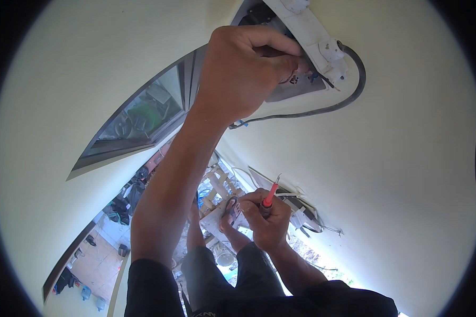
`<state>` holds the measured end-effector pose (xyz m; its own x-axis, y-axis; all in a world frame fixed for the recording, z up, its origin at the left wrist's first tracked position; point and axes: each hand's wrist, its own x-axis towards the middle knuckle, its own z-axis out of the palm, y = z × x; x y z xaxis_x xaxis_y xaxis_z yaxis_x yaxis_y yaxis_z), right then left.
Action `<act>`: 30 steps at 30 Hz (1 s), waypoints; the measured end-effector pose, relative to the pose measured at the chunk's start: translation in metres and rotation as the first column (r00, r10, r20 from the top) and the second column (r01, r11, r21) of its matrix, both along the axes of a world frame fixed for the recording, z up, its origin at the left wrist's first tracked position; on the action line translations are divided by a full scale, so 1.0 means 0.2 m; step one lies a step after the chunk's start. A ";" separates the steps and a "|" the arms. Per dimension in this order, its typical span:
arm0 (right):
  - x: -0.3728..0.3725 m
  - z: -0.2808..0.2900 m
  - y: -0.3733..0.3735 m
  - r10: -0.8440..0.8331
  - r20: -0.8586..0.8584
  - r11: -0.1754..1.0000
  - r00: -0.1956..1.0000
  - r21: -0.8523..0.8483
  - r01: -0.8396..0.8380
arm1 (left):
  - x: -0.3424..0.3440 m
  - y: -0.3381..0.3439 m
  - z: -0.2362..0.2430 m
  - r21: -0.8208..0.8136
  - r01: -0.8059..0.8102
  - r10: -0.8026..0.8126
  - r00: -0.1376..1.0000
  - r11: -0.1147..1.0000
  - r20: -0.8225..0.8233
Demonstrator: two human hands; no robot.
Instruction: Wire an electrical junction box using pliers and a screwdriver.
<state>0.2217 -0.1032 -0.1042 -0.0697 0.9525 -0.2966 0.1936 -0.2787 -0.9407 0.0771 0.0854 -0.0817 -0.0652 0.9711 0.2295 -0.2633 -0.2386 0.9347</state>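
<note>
My left hand [238, 74] reaches up into a wall-mounted unit with a white cover [308, 33] and a grey metal backing [296, 92]; its fingers are pinched among small parts inside, and what they grip is hidden. A black cable [361, 74] loops down from the unit, and a short wire with a bare copper end [331, 83] hangs beside my left fingertips. Lower down, my right hand [264, 222] is closed round a screwdriver [269, 195] with a red shank and a metal tip, pointing upward.
A window [143, 116] is at upper left. My sandalled foot [230, 214] stands high on wooden planks [214, 179]. Cables and fittings [301, 216] run along the right wall. Dark bags [121, 206] and a tiled floor [100, 256] with blue jugs [85, 292] show at lower left.
</note>
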 end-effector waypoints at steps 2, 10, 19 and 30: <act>0.01 -0.02 -0.01 0.006 0.022 1.000 1.000 -0.002 -0.006 | 0.02 0.02 -0.01 0.058 -0.009 0.011 1.000 0.998 -0.028; -0.01 -0.04 -0.03 -0.021 -0.040 0.999 0.999 0.033 0.022 | 0.14 0.06 -0.13 0.328 -0.504 0.431 0.861 0.799 0.271; 0.02 -0.04 -0.05 0.013 -0.038 1.000 0.999 -0.003 -0.013 | 0.13 0.15 -0.23 0.557 -0.559 0.543 0.811 0.614 0.216; 0.03 -0.02 -0.04 0.031 -0.005 0.999 1.000 0.042 -0.031 | 0.15 0.12 -0.24 0.448 -0.514 0.513 0.847 0.731 0.135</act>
